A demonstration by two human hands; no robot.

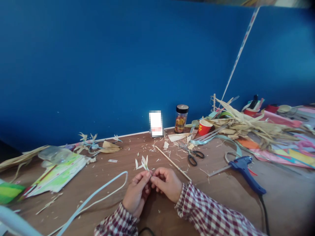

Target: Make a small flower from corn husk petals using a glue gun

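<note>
My left hand (136, 193) pinches the base of a small husk flower (145, 163), whose pale pointed petals stand up above the fingertips. Close against it, my right hand (168, 184) is closed too, thumb and forefinger pressed together at the flower's thin stem. Most of the stem is hidden by the fingers. A loose pale petal-shaped piece (136, 164) lies just left of the flower. Beyond my right hand, a thin wooden stick (172, 162) lies slantwise on the brown table (98, 183).
Black-handled scissors (192, 156) and a blue glue gun (247, 173) lie to the right. A lidded jar (181, 119), a red paper cup (205, 127) and heaped dry husks (248, 123) stand behind. Finished-looking husk flowers (86, 140) lie back left; a pale blue cord (98, 190) loops at front left.
</note>
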